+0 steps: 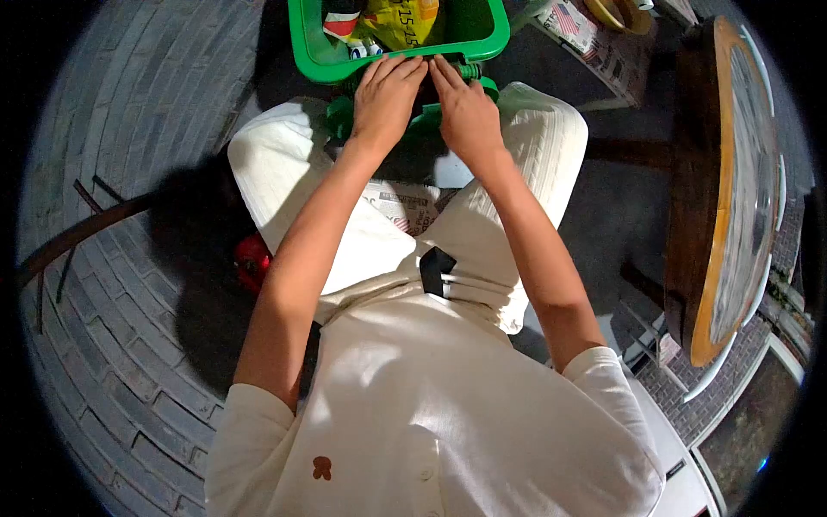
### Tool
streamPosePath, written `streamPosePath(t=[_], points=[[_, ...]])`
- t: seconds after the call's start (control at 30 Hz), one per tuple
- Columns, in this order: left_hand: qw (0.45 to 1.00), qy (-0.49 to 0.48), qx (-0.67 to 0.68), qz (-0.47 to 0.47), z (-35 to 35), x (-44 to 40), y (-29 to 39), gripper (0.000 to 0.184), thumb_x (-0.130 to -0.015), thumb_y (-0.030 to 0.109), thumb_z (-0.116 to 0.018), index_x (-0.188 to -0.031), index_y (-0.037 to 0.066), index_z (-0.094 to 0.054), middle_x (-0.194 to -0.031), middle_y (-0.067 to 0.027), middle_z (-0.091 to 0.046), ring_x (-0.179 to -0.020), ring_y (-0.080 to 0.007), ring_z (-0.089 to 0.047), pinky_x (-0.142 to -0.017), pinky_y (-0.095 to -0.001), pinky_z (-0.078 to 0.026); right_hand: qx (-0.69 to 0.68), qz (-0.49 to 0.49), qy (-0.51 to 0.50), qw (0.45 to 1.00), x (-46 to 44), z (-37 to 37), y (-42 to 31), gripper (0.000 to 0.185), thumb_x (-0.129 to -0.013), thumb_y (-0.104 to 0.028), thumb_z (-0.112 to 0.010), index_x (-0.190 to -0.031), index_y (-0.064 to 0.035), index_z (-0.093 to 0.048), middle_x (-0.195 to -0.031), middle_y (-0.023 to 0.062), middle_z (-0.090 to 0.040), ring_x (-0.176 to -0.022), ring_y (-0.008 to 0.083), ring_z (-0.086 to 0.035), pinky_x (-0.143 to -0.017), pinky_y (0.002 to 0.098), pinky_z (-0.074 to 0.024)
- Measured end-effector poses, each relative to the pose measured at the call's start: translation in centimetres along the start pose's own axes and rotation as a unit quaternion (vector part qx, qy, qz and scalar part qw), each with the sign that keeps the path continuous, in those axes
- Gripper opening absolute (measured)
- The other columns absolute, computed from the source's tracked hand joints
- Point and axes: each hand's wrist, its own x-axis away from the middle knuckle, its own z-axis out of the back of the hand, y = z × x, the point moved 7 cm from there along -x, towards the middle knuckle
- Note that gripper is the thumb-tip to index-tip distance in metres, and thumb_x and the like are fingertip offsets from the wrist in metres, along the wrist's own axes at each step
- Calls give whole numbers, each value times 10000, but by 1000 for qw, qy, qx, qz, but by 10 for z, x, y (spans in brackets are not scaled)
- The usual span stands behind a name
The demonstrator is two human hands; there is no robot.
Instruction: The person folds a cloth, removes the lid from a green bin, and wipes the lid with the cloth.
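Note:
A green plastic bin [491, 39] stands in front of me, with a green flap or lid part [338, 119] hanging below its near rim. My left hand [385, 99] is closed over the middle of that rim, its fingertips bent onto the edge. Close beside it, my right hand [469, 114] has its index finger reaching up to the rim and its other fingers curled by a ribbed green hinge [469, 71]. Both thumbs are hidden, along with whatever lies under the palms. Inside the bin is a yellow packet [401, 21] next to a red-and-white packet [341, 23].
My knees [280, 142] flank the bin. A printed cardboard box [594, 52] holding a yellow round item [618, 13] stands at the upper right. To the right is a round wooden table [693, 172]; a red object [252, 260] sits left of my leg, on grey brick paving [103, 345].

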Motion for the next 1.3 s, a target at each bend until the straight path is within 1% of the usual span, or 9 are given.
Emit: streamPosePath(t=[0.4,0.73,0.93,1.0,1.07,1.13,1.17,1.27,1.3], points=[[999,-48,-3,-6,-5,-22,-1,316,-997,144,-744,-1288,64,-836,-1198,-79,-824,-1189,-312,-707,-1041,-485,-547,3,-29,-3,1000,-15,-15,2,896,-853,10,-754,-1708,-56,-495,-1783,62,-507,-1170,400,-730,-913,459,-679],[997,56,37,-34,12,-16,13,218,-952,126,-755,-1143,92,-852,-1157,-32,-783,-1156,-271,-683,-1027,-437,-509,63,-9,-54,996,19,14,-2,883,-867,7,-754,-1708,-66,-494,-1798,24,-487,-1169,391,-731,-920,439,-678],[997,-75,-20,-11,7,-28,6,328,-967,143,-815,-1289,82,-839,-1233,-95,-808,-1221,-314,-709,-1106,-447,-525,15,-29,12,999,-9,-12,4,846,-897,-13,-743,-1702,-60,-489,-1795,43,-486,-1160,401,-737,-923,441,-679],[963,-62,262,7,61,-43,10,372,-1013,210,-826,-1365,91,-806,-1333,-116,-800,-1265,-335,-736,-1142,-439,-540,12,-33,8,999,-6,-21,8,854,-922,-28,-724,-1731,-64,-453,-1787,28,-493,-1176,411,-739,-933,451,-676],[914,125,385,5,183,-51,29,245,-1100,221,-753,-1291,84,-820,-1257,-115,-823,-1121,-246,-783,-953,-371,-598,19,-48,-34,998,-4,-11,4,898,-908,-17,-736,-1749,-64,-424,-1802,25,-469,-1213,439,-733,-932,469,-679],[962,94,233,108,261,-32,0,836,-1217,649,-307,-1563,-59,-585,-1454,-216,-752,-1343,-296,-742,-1202,-422,-548,18,-46,-24,999,-4,-17,5,912,-900,-8,-740,-1751,-65,-417,-1812,25,-453,-1229,454,-727,-926,478,-682],[963,95,227,114,289,-6,1,836,-1217,649,-307,-1563,-59,-585,-1454,-216,-752,-1343,-296,-742,-1202,-422,-548,19,-48,-14,999,-3,-19,4,926,-893,2,-744,-1753,-67,-411,-1822,24,-437,-1245,469,-721,-920,487,-684],[573,258,777,29,355,47,-48,684,-1247,424,-322,-1730,-59,-347,-1633,-441,-502,-1486,-538,-583,-1246,-481,-518,-23,-70,-36,997,-5,-21,3,933,-894,21,-737,-1758,-73,-399,-1834,20,-417,-1280,490,-706,-938,498,-683],[551,518,654,-29,393,68,-85,670,-1239,394,-343,-1730,-62,-342,-1639,-442,-491,-1490,-533,-578,-1244,-477,-517,-47,-73,0,996,-4,-16,3,899,-886,50,-679,-1738,-93,-433,-1801,42,-465,-1227,501,-702,-1020,526,-632]])
